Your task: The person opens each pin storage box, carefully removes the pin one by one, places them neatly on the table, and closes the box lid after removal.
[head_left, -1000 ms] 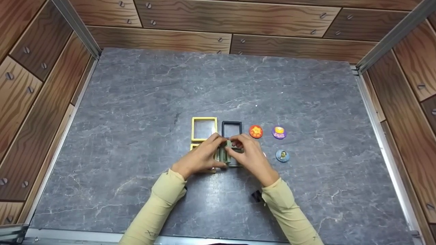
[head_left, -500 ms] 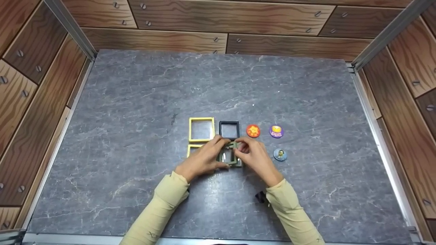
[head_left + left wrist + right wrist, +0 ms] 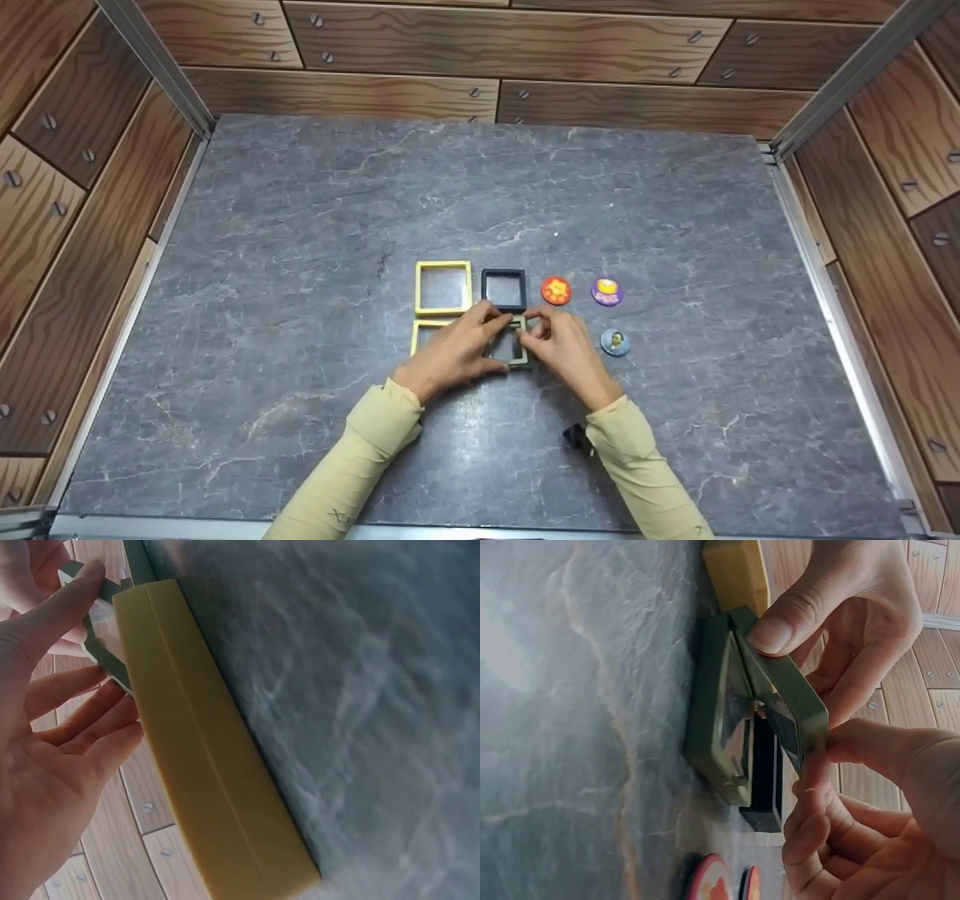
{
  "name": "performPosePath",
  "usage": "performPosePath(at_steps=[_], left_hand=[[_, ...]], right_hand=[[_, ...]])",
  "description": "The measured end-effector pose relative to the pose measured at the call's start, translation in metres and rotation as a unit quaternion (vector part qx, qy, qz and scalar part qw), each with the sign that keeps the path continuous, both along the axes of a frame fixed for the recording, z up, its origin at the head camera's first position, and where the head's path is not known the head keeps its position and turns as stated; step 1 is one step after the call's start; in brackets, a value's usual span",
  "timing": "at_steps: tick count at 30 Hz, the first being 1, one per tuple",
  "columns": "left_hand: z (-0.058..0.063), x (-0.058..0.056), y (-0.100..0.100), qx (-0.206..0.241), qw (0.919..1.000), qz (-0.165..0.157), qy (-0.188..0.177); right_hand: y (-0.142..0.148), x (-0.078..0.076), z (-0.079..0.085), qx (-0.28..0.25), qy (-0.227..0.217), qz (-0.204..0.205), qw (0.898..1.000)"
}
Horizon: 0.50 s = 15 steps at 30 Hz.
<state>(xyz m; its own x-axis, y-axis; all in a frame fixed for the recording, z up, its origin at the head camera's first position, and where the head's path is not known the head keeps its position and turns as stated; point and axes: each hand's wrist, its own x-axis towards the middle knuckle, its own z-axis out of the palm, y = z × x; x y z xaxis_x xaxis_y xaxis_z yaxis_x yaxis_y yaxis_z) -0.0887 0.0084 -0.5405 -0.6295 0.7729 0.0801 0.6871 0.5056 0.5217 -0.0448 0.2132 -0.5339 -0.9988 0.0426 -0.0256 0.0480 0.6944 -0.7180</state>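
A green square display frame (image 3: 523,345) with clear film panes stands between my hands. The right wrist view shows it hinged: its lower half (image 3: 707,709) lies on the table, and its lid (image 3: 814,716) is tilted over it, partly raised. My left hand (image 3: 454,354) holds the lid near the hinge side, thumb and fingertips at opposite edges. My right hand (image 3: 566,351) pinches the lid's free edge between thumb and index finger. Under my left hand lies a yellow frame (image 3: 202,735), partly hidden in the head view.
Beyond the hands lie another yellow frame (image 3: 443,310) and a black frame (image 3: 504,308). To the right are round badges: orange-red (image 3: 556,290), purple (image 3: 607,292) and blue (image 3: 615,343). Wood-patterned walls (image 3: 397,94) enclose the table's back and sides.
The green lid has swung from nearly upright down to the right over its lower half. My right hand has moved slightly right with it; the left stays beside the frame.
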Motion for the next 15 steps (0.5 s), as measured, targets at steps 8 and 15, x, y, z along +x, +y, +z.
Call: performPosePath(at_steps=[8,15], left_hand=[[-0.0006,-0.0013,0.0032,-0.015,0.9995,-0.016,0.023],[-0.0042,-0.0018,0.0054,-0.017,0.999,-0.017,0.037]], right_hand=[[0.0037,-0.0008,-0.0062,0.003,-0.009,0.0,1.0],[0.004,-0.0006,-0.0107,0.016,-0.009,-0.001,1.0]])
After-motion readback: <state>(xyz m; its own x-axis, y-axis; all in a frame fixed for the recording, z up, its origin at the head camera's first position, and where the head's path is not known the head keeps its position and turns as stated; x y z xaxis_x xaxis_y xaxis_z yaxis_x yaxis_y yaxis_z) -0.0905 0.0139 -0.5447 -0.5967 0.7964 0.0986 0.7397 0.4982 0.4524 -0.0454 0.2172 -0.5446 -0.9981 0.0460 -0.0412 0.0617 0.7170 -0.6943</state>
